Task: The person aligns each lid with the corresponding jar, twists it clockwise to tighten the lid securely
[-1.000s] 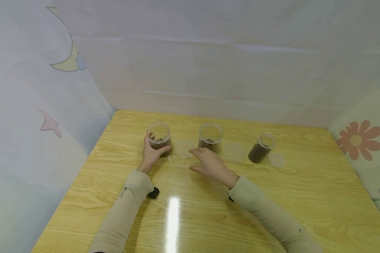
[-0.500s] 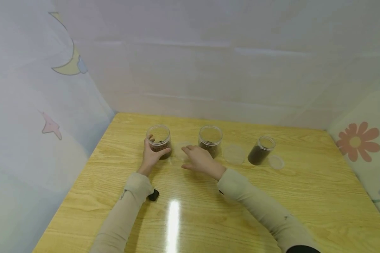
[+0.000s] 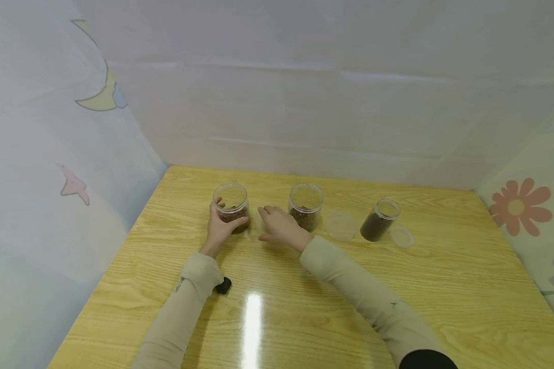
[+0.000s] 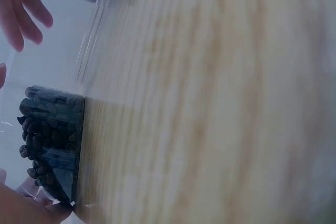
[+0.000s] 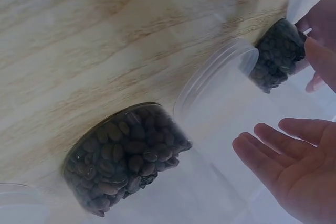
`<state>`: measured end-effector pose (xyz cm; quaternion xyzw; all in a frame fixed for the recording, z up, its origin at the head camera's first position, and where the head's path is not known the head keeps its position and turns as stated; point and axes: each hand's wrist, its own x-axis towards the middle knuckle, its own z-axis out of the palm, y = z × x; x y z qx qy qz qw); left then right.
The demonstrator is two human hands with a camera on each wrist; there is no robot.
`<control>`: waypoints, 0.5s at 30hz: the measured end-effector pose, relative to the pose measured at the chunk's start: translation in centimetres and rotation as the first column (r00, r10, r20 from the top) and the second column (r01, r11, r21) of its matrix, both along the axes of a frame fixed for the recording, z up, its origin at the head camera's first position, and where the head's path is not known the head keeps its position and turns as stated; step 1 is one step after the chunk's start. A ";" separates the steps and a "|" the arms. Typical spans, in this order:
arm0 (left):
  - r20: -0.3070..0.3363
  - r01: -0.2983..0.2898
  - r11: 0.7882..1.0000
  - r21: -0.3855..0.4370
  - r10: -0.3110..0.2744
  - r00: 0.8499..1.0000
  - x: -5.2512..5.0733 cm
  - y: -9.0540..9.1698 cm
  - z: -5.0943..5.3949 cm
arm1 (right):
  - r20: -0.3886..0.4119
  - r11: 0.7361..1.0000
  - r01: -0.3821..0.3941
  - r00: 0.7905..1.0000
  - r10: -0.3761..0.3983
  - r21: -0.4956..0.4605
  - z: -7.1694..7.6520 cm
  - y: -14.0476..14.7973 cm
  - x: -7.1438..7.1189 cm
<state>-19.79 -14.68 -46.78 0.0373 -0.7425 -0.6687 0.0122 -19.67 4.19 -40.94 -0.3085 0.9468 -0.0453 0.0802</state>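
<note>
My left hand (image 3: 218, 228) grips the side of a clear open jar (image 3: 234, 211) holding dark coffee beans, upright on the table at the left. Fingers and thumb wrap round it. My right hand (image 3: 281, 225), fingers stretched and thumb apart, hovers over a clear round lid (image 5: 210, 69) lying between this jar and the middle one. In the right wrist view the fingers look apart from the lid. Just beside the right hand stands the middle jar (image 3: 306, 219), lidless, with coffee beans inside. Part of the lid is hidden under the hand in the head view.
Right of the middle jar lies another clear lid (image 3: 340, 226). Farther right stands a narrower open jar (image 3: 376, 226) with dark contents, a small lid (image 3: 402, 237) beside it. A printed cloth (image 3: 277, 113) walls the wooden table's (image 3: 277, 328) back and sides.
My right hand has moved left, from in front of the middle jar to over the lid beside the left jar. The left hand keeps its grip on the jar.
</note>
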 end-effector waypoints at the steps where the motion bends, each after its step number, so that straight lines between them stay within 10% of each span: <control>1: 0.000 -0.001 1.000 0.001 0.001 1.000 0.0 0.0 0.0 | 0.010 1.000 0.007 1.000 -0.007 0.000 -0.1 -0.1 -0.2; 15: 0.003 -0.017 1.000 -0.011 0.017 1.000 0.0 0.2 0.0 | 0.021 0.984 0.008 1.000 -0.012 0.178 -2.0 -1.4 -2.3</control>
